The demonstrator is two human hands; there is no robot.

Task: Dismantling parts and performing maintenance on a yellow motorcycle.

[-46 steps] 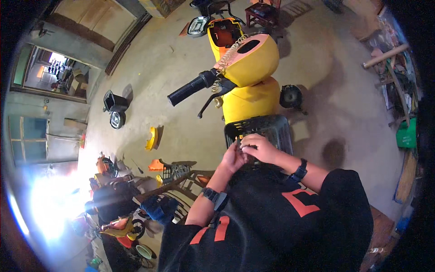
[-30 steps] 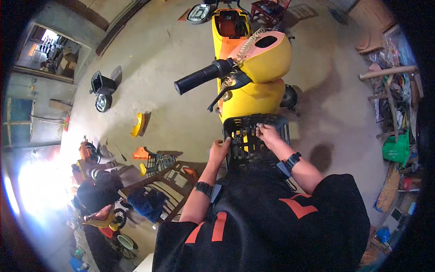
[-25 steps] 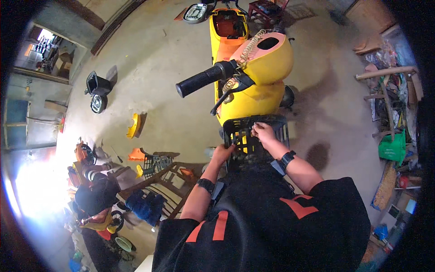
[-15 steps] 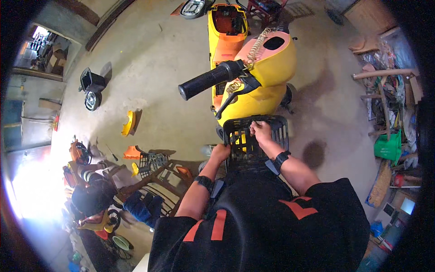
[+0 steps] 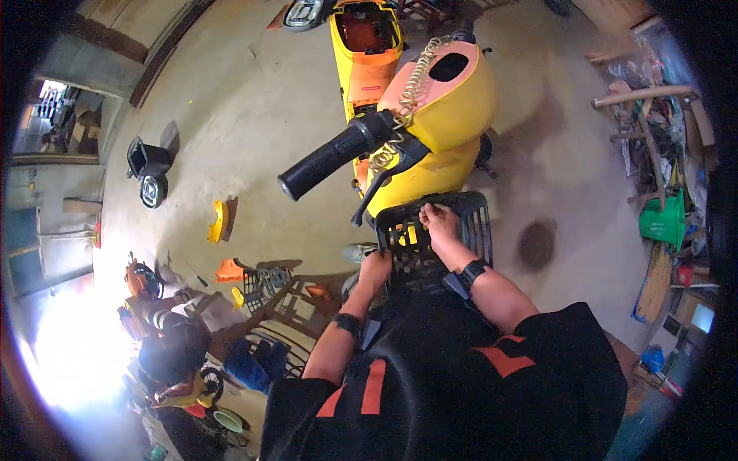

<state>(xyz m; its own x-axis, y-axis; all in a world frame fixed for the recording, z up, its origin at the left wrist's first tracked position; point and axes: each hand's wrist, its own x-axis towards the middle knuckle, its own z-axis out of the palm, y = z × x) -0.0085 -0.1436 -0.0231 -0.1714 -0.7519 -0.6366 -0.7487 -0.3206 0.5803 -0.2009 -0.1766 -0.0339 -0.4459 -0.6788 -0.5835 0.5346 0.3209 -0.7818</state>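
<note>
The fingers of the right hand (image 5: pixel 440 223) are curled in at the far rim of a black slatted basket (image 5: pixel 483 230); whether they pinch something small is too fine to make out. The left hand (image 5: pixel 375 270) is at the basket's left wall, its fingers turned mostly out of view, so I cannot tell whether they grip. The basket sits at the front of a yellow scooter (image 5: pixel 453 107), between the person and its rounded front, with its mouth facing up. Its far edge runs nearly straight across, while the near edge is hidden by the black shirt (image 5: pixel 461 384), leaving its longer side unclear. The scooter's long axis runs away from the person and leans a little left, front end nearest, open seat bay (image 5: pixel 367 29) at the far end. A black handlebar grip (image 5: pixel 327 160) slants out left and back toward the person, well apart from the hands, a lever (image 5: pixel 373 196) beneath it and a coiled cord (image 5: pixel 415 83) beside it. Grey floor (image 5: pixel 292 100) spreads on both sides of the scooter, reaching a yellow curved piece (image 5: pixel 219 223) on the left and a green bucket (image 5: pixel 663 220) on the right.
</note>
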